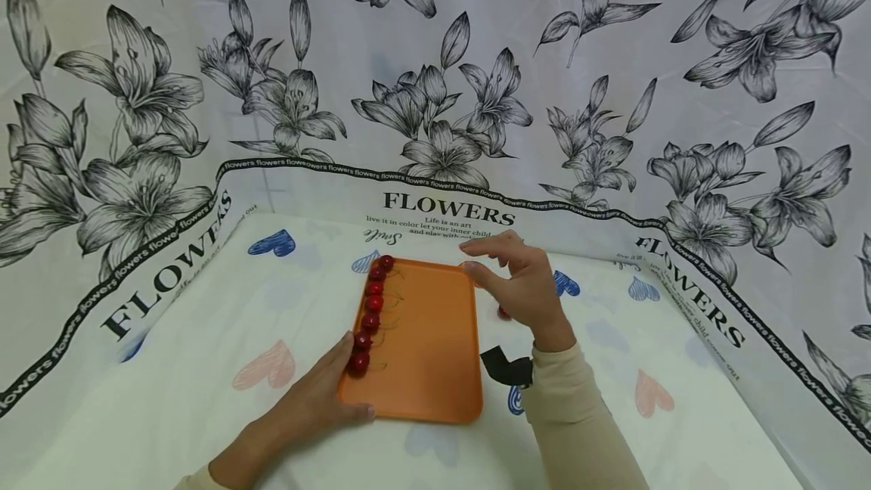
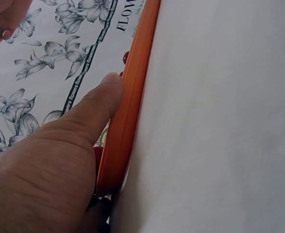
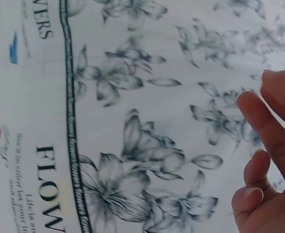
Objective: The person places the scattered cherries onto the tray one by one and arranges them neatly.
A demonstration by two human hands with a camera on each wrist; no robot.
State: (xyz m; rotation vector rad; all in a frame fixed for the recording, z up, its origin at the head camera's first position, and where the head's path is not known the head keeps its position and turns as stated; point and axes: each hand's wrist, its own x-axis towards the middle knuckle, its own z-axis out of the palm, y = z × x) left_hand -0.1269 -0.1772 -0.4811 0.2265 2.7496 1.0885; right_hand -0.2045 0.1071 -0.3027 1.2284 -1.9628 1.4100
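An orange tray (image 1: 429,339) lies on the white cloth, with several dark red cherries (image 1: 373,303) lined up along its left side, their thin stems pointing right. My left hand (image 1: 316,392) holds the tray's near left corner, fingers along the left side and thumb at the front edge. The left wrist view shows that thumb (image 2: 96,104) against the orange rim; the other fingers are hidden there. Over the tray's far right corner hovers my right hand (image 1: 520,278), fingers parted and loosely bent, holding nothing. Another cherry (image 1: 503,312) shows beside that hand, partly covered by it.
The cloth (image 1: 204,399) carries printed blue and pink hearts. Behind it and at both sides rises a white curtain (image 1: 327,44) with black flower drawings and a dark lettered band. A black strip (image 1: 505,366) sticks out beside the right sleeve (image 1: 578,414).
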